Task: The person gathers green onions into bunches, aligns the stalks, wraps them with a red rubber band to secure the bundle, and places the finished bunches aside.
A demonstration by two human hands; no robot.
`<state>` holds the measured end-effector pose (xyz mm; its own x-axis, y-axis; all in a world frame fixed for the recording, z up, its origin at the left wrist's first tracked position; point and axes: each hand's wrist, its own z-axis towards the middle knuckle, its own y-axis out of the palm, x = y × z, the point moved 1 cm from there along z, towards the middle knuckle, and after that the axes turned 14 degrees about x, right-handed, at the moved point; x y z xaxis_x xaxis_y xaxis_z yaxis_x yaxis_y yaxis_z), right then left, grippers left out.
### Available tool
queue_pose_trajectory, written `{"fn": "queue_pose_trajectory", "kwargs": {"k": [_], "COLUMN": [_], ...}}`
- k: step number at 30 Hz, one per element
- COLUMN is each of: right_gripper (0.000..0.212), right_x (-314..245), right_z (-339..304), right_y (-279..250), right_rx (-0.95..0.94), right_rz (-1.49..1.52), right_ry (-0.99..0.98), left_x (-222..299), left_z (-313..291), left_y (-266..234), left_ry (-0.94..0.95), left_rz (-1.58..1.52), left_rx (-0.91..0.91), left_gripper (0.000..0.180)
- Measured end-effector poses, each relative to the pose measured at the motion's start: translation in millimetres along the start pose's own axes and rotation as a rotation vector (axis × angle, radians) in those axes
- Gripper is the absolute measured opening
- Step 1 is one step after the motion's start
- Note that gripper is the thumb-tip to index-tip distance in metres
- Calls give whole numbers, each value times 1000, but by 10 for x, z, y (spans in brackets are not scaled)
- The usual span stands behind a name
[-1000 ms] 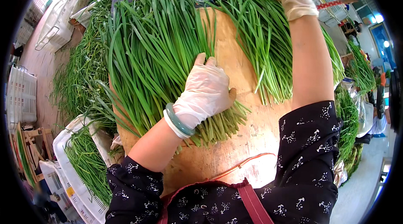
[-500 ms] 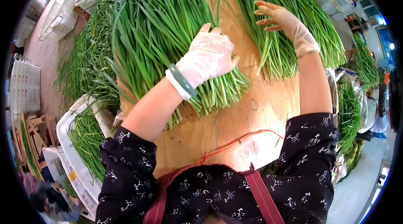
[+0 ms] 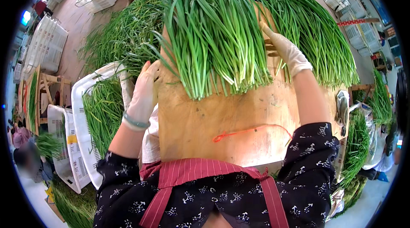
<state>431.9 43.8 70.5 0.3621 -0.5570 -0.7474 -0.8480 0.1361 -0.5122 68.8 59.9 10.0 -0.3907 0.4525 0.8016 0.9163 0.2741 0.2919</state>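
A thick bundle of garlic chives (image 3: 218, 40) lies across the wooden board (image 3: 205, 125), pale cut ends toward me. My right hand (image 3: 284, 52), in a white glove, is open at the bundle's right side, its fingers stretched toward the stems. A second heap of garlic chives (image 3: 320, 35) spreads to the right behind that hand. My left hand (image 3: 145, 85), also gloved and with a green bangle at the wrist, is by the board's left edge. It is open and holds nothing; its fingers point up and are slightly blurred.
An orange-red tie (image 3: 252, 129) lies on the board near me. White crates (image 3: 77, 100) with greens stand at the left, below a large pile of loose greens (image 3: 124, 40). More greens (image 3: 356, 142) sit at the right. A person (image 3: 32, 159) is at the far left.
My left hand has left the chive bundle and moved left and toward me. My right hand has come down to the bundle's right side. The view has shifted, and the bundle lies straighter.
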Motion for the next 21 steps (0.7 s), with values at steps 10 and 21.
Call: {"fn": "queue_pose_trajectory", "kwargs": {"k": [10,21], "right_gripper": [98,61], "right_x": [-98,-185], "right_z": [56,195], "right_y": [278,765], "right_rx": [55,-65], "right_rz": [-114,72], "right_ry": [-6,-68], "left_x": [324,-82], "left_z": [255,55], "left_y": [108,1220], "left_ry": [-55,-44], "left_rz": [253,410], "left_rx": [-368,-450], "left_gripper": [62,55]}}
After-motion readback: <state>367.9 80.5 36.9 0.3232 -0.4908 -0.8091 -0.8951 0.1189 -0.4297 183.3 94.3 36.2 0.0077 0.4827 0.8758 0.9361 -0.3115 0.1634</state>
